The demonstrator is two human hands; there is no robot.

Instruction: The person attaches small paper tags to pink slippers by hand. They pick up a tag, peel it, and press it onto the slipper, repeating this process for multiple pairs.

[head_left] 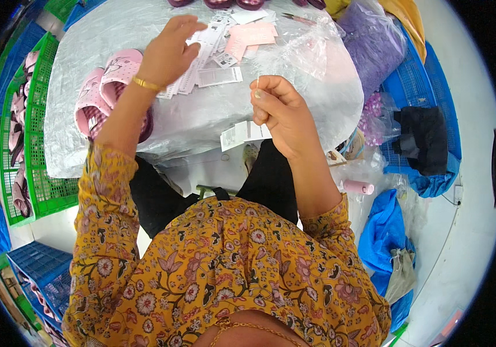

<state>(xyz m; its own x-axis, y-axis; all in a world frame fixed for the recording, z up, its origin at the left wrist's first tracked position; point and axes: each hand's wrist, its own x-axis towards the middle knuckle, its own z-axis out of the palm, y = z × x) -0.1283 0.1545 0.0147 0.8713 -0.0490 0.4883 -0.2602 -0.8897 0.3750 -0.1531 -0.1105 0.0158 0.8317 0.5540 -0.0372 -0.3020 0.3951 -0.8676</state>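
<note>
My left hand (pixel 172 53) reaches over the table with its fingers apart and holds nothing. Just beyond its fingertips lie white printed paper tags (pixel 204 43) in a loose spread. My right hand (pixel 279 113) is closed in a pinch near the table's front edge, a thin whitish strip or string (pixel 258 82) showing between thumb and forefinger. Below that hand is a folded white tag (pixel 236 136); whether it hangs from the strip I cannot tell. A pair of pink slippers (pixel 89 92) with checked lining sits to the left, partly behind my left forearm.
The table (pixel 317 110) has a clear plastic cover. Pink cards (pixel 253 36), scissors (pixel 299 18) and more slippers (pixel 218 3) lie farther back. Green crates (pixel 45 127) of slippers stand left. Blue baskets (pixel 436 81) and a purple bag (pixel 369 40) are at right.
</note>
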